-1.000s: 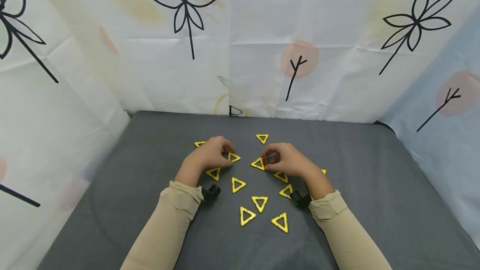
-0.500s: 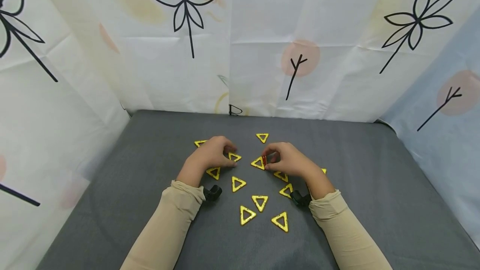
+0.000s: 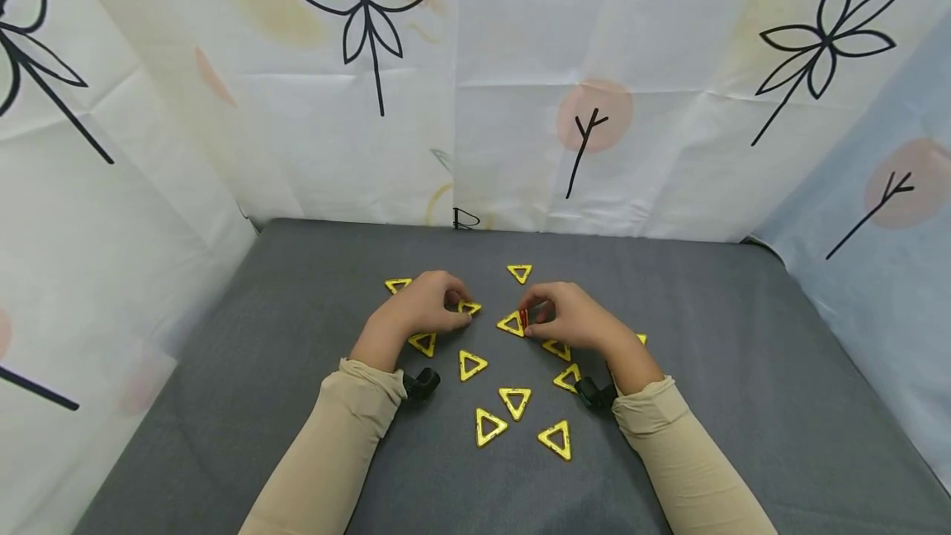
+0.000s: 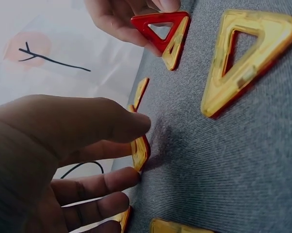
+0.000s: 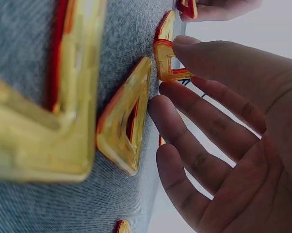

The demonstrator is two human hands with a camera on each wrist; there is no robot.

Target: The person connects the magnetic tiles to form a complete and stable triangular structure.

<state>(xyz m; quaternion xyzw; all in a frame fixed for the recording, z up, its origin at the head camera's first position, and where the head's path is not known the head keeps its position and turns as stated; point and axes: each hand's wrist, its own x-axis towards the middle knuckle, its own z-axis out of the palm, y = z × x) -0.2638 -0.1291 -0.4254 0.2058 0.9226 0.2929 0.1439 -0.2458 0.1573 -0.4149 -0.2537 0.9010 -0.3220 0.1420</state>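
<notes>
Left hand point(image 3: 427, 301) pinching a yellow triangle point(image 4: 142, 151), right hand point(image 3: 568, 316) pinching a red-faced one point(image 4: 155, 19)!
Looks light, stiff, probably slick; take the edges.

No words, labels, brands or numbers I can read. Small D-like black mark point(image 3: 466, 220) on white curtain point(image 3: 513, 155), twelve o'clock from me; can't tell whether letter.

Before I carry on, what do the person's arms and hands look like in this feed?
The left sleeve and right sleeve are plain beige, with bunched cuffs. A small black attachment sits at the left wrist, another at the right. The left hand and right hand are ungloved.
</notes>
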